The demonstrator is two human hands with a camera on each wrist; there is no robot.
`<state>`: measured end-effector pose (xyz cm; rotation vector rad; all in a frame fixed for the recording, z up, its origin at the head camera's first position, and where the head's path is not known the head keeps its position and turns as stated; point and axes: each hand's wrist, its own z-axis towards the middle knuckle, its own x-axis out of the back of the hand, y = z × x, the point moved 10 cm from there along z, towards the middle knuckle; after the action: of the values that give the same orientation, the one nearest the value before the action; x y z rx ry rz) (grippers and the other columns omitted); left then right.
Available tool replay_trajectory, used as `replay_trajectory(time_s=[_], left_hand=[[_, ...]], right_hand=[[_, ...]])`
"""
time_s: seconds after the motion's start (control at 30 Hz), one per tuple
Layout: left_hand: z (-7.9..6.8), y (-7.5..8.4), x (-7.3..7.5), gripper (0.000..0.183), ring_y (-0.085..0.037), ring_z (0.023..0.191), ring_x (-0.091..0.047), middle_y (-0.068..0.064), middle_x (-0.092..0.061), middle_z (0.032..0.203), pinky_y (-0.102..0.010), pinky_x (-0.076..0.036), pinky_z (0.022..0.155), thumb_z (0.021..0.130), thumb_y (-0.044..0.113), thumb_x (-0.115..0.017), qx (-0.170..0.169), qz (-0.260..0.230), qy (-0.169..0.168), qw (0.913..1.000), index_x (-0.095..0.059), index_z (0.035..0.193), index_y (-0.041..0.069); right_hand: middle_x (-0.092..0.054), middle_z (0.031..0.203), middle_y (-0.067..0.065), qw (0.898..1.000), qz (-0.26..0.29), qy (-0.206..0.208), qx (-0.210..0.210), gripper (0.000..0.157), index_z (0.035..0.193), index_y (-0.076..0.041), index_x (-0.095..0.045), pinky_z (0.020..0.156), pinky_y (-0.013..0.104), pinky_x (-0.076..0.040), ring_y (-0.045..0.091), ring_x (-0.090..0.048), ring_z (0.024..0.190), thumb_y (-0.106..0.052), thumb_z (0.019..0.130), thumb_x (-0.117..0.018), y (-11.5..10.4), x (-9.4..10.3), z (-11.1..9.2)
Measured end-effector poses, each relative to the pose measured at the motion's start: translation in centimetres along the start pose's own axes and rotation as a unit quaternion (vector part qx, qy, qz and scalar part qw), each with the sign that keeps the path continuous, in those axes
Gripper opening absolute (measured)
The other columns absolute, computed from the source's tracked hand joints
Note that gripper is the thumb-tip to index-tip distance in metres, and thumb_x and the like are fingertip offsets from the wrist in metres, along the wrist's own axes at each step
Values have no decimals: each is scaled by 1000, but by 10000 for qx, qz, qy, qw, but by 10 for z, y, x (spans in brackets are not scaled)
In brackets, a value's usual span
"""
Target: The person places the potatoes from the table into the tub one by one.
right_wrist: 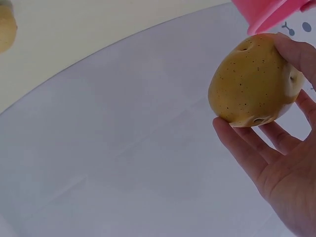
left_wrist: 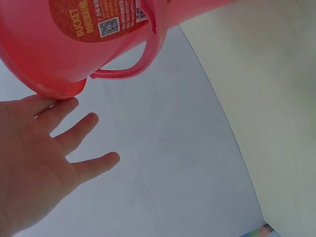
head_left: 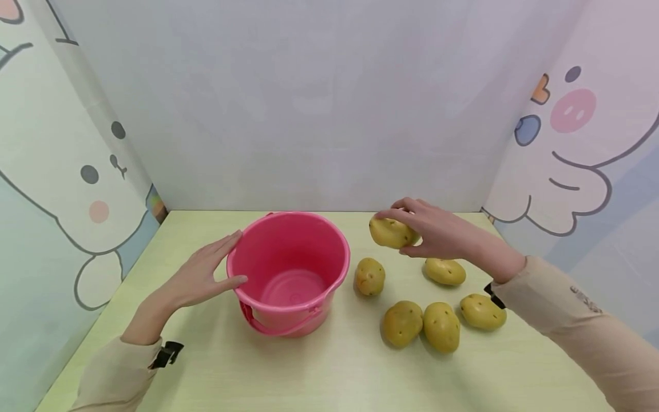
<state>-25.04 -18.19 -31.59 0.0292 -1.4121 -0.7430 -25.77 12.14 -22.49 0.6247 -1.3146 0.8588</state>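
Observation:
A pink bucket (head_left: 288,312) stands upright on the table, its inner bottom showing and its handle hanging down at the near side. My left hand (head_left: 208,272) touches the bucket's left rim with straight, spread fingers; the left wrist view shows this hand (left_wrist: 44,143) beside the rim, below a printed label (left_wrist: 101,17). Above the table, right of the bucket, my right hand (head_left: 432,229) holds a yellow potato (head_left: 389,232) between thumb and fingers. In the right wrist view the potato (right_wrist: 252,81) has dark specks and small dimples.
Several more potatoes lie on the table: one (head_left: 369,276) close by the bucket's right side, others (head_left: 403,324) nearer the front and below my right forearm (head_left: 561,309). A pale back wall (head_left: 329,114) and cartoon-printed side walls (head_left: 576,166) enclose the table.

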Motion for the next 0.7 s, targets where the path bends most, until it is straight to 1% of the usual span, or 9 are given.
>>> replay_trajectory(time_s=[0.2, 0.47, 0.7], left_hand=[[0, -4, -2, 88, -35, 120, -29, -13, -28, 139, -55, -42, 78, 73, 46, -65, -3, -147, -49, 9999, -22, 140, 9], [-1, -4, -1, 90, -34, 120, -29, -12, -27, 139, -54, -43, 77, 72, 47, -67, 27, -279, -80, 9996, -23, 140, 9], [-1, -5, -2, 90, -34, 121, -28, -12, -27, 139, -52, -44, 76, 71, 44, -68, 52, -325, -98, 9994, -22, 140, 10]], right_hand=[[-46, 114, 9, 9999, -81, -126, 82, 66, 128, -18, -41, 76, 37, -45, 23, -44, 98, -16, 71, -74, -11, 7, 15], [-46, 114, 9, 9989, -247, -282, 298, 65, 127, -17, -42, 76, 36, -45, 22, -45, 98, -17, 71, -74, -29, 14, 40], [-46, 115, 7, 9978, -4, -607, 252, 62, 127, -18, -44, 76, 32, -45, 19, -43, 100, -15, 72, -72, -38, 14, 63]])
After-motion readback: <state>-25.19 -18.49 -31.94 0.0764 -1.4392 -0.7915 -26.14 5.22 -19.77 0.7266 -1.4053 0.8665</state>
